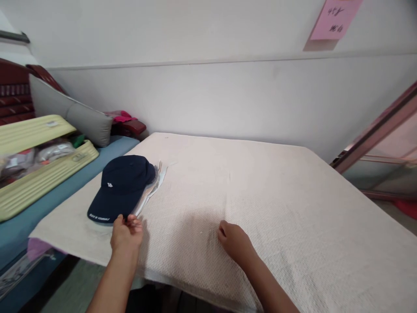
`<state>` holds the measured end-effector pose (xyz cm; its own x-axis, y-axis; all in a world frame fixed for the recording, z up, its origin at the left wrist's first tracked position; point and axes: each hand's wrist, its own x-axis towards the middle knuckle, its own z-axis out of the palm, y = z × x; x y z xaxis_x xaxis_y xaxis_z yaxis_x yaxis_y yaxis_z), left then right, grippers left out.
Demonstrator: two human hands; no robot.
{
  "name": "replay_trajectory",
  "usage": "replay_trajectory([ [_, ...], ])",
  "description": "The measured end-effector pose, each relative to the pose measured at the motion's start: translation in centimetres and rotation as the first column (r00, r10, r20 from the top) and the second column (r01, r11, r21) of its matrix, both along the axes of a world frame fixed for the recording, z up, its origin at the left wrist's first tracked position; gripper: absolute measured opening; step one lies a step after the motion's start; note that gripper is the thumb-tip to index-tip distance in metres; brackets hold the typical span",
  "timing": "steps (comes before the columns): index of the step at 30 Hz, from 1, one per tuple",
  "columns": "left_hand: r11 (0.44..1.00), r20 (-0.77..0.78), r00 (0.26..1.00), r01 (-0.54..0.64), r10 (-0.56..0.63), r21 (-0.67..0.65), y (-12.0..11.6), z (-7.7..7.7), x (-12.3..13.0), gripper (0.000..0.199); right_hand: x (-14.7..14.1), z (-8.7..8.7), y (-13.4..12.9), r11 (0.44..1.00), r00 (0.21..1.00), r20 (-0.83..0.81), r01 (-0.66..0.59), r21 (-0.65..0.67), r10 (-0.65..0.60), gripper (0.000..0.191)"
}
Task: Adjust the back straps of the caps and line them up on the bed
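Observation:
A dark navy baseball cap (125,180) lies at the left of the cloth-covered table, with a small white emblem on its front and white lettering along the brim. Under its right side, pale and peach-coloured edges (153,189) stick out; what they belong to is mostly hidden. My left hand (127,232) is closed at the brim's near right corner, thumb and curled fingers pinching its edge. Over the middle of the table, near its front, my right hand (235,241) is curled into a loose fist, with nothing visible in it.
A cream textured cloth (260,187) covers the table. To the left, a yellow plastic container (48,167) with bagged items and a grey cushion (73,111) rest on a blue-covered seat. Behind stands a white wall bearing a pink note (335,19). A pink-framed panel (384,126) leans at right.

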<state>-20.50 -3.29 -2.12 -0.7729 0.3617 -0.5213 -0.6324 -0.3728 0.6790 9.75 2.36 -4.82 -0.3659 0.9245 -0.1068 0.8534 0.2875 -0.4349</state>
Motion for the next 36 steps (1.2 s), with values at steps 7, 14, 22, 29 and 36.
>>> replay_trajectory([
  [7, 0.999, -0.233, 0.972, 0.016, -0.007, 0.037, 0.7, 0.4, 1.0, 0.008, 0.0, -0.1, 0.0, 1.0, 1.0, -0.001, 0.0, 0.005, 0.0, 0.022],
  [14, 0.982, -0.502, 0.865, 0.093, 0.002, 0.163, 3.6, 1.7, 2.3, 0.022, 0.0, 0.0, -0.1, 1.0, 1.0, -0.008, -0.003, 0.004, 0.003, 0.021],
  [22, 0.955, -0.752, 0.656, 0.261, -0.067, 0.143, 3.5, 3.5, 9.1, 0.027, 0.2, 0.2, -0.1, 0.998, 0.975, -0.215, 0.039, -0.052, -0.049, 0.023],
  [29, 0.756, -0.697, 0.489, 0.644, -0.525, -0.117, 0.4, 0.9, 17.3, 0.029, 2.4, 3.1, 1.1, 0.886, 0.148, -0.925, -0.267, -0.379, -0.351, 0.045],
  [36, 0.333, -0.654, 0.069, 0.898, -0.753, -0.288, -1.8, -1.5, 21.0, 0.028, 6.4, 5.3, 2.3, 0.865, -0.341, -0.795, -0.22, -0.452, -0.502, 0.019],
])
